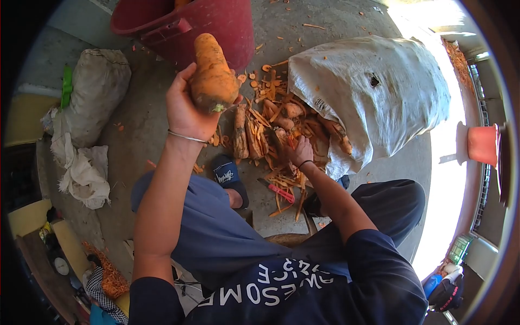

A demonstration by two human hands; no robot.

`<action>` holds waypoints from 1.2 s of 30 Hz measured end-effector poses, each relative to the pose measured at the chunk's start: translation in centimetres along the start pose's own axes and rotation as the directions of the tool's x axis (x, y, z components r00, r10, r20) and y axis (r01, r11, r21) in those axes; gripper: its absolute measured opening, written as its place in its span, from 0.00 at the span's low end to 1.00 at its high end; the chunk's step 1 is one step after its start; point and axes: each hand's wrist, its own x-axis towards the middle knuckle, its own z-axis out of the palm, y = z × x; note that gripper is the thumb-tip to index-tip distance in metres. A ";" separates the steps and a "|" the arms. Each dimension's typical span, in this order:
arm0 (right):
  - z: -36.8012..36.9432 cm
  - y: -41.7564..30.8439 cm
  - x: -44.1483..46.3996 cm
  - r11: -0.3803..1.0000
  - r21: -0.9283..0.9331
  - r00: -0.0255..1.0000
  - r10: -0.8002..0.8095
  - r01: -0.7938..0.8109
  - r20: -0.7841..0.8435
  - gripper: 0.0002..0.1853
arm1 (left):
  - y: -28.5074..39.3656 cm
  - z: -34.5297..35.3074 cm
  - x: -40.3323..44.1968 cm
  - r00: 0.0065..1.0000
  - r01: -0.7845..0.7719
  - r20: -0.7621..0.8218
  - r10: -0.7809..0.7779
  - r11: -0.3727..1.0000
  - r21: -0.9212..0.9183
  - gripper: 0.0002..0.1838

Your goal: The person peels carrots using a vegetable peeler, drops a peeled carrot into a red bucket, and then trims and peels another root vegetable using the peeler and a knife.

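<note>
My left hand [187,111] is raised with its fingers wrapped round a thick orange carrot [212,73], its stem end with a bit of green facing me. The carrot is held in front of the red bucket. Low over the peel pile [264,143], my right hand [299,151] has its fingers curled. An orange-red bit shows at those fingers, but what they hold is not clear. Several unpeeled carrots [240,132] lie in the pile, left of my right hand. A knife with a pink handle [281,193] lies on the peels nearer my legs.
A large red bucket [227,35] stands at the far side, with something orange inside. At the right lies a big white sack [374,92], its mouth towards the carrots. Another full sack [100,89] leans at the left. A red pot [482,144] stands far right.
</note>
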 end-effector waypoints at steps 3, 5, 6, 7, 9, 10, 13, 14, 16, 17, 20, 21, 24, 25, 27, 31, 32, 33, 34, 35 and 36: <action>-1.3 0.2 1.4 0.992 0.049 0.909 0.086 -0.117 0.409 0.29 | -0.3 -0.2 0.1 0.999 0.043 0.015 -0.045 0.993 0.114 0.29; -2.4 -0.8 0.9 0.995 0.046 0.871 0.058 -0.092 0.488 0.26 | -1.2 -0.6 0.4 1.000 0.003 -0.019 0.000 0.987 0.164 0.29; -2.1 -0.6 1.0 0.995 0.046 0.872 0.055 -0.089 0.486 0.26 | -1.6 -0.5 0.4 0.998 -0.025 -0.054 0.038 0.976 0.218 0.29; -1.6 -0.5 1.0 0.995 0.066 0.929 -0.095 0.077 0.356 0.24 | -2.0 -0.5 0.2 0.998 -0.001 -0.064 0.013 0.981 0.196 0.28; -2.0 -1.2 1.6 0.969 0.060 0.945 -0.249 0.241 0.211 0.23 | -2.2 -0.4 0.1 0.999 0.015 -0.053 -0.006 0.984 0.175 0.27; -3.6 -2.9 2.4 0.965 0.114 0.956 -0.250 0.235 0.151 0.22 | -2.3 -0.4 -0.1 0.999 0.033 -0.048 -0.026 0.988 0.152 0.26; -12.2 -8.3 5.3 0.927 0.307 0.940 -0.280 0.213 0.192 0.21 | -1.9 -1.2 0.3 0.998 0.053 -0.024 -0.050 0.981 0.187 0.27; -14.3 -9.6 6.4 0.881 0.441 0.900 -0.320 0.168 0.296 0.23 | -1.7 -1.2 0.2 0.999 0.040 -0.014 -0.038 0.982 0.184 0.27; -16.2 -10.0 8.0 0.847 0.421 0.874 -0.438 0.324 0.208 0.23 | -1.2 -1.3 -0.2 0.999 0.030 -0.028 -0.025 0.976 0.215 0.28; -17.2 -10.2 8.4 0.794 0.569 0.893 -0.396 0.214 0.215 0.22 | -1.1 -1.6 -0.3 1.000 0.012 -0.017 -0.009 0.977 0.211 0.28; -21.3 -12.3 8.7 0.579 0.793 0.887 -0.447 0.190 0.114 0.19 | -0.6 -2.2 -0.5 1.000 0.021 -0.006 -0.021 0.982 0.188 0.29; -22.8 -13.0 8.5 0.475 0.846 0.867 -0.497 0.241 0.032 0.18 | -0.4 -2.3 -0.8 0.999 0.037 0.026 -0.042 0.983 0.180 0.29; -25.8 -15.3 7.2 0.263 0.934 0.831 -0.554 0.242 -0.059 0.15 | -0.1 -2.2 -1.8 0.999 0.013 0.044 -0.021 0.985 0.171 0.29; -26.4 -16.1 6.5 0.225 0.960 0.853 -0.522 0.166 -0.025 0.12 | -0.3 -2.2 -1.9 0.999 -0.012 0.035 0.007 0.989 0.145 0.28; -26.9 -17.1 5.5 0.237 0.970 0.889 -0.455 0.062 0.055 0.05 | -0.3 -2.4 -2.3 0.999 -0.011 0.042 0.006 0.995 0.104 0.26; -27.4 -18.4 4.8 0.367 0.927 0.905 -0.415 0.075 0.091 0.05 | -0.9 -2.2 -2.6 1.000 0.000 0.021 -0.001 1.000 0.021 0.25; -27.4 -18.2 4.9 0.346 0.930 0.891 -0.451 0.125 0.048 0.08 | -1.1 -2.1 -2.8 0.999 0.030 0.025 -0.030 1.000 -0.004 0.25; -27.6 -18.5 4.9 0.323 0.930 0.875 -0.485 0.175 0.003 0.13 | -1.1 -2.0 -2.9 0.998 0.061 0.033 -0.060 0.998 -0.030 0.25; -27.9 -18.8 5.0 0.322 0.930 0.875 -0.484 0.177 0.002 0.13 | -0.9 -2.0 -3.2 0.998 0.060 0.034 -0.059 0.998 -0.029 0.25; -28.4 -18.9 5.0 0.316 0.925 0.891 -0.452 0.210 -0.048 0.21 | -0.8 -2.1 -3.6 0.989 0.102 0.109 -0.104 0.995 0.022 0.26; -29.2 -19.3 4.9 0.310 0.919 0.903 -0.418 0.245 -0.100 0.30 | -0.7 -1.9 -3.9 0.972 0.140 0.182 -0.152 0.987 0.076 0.28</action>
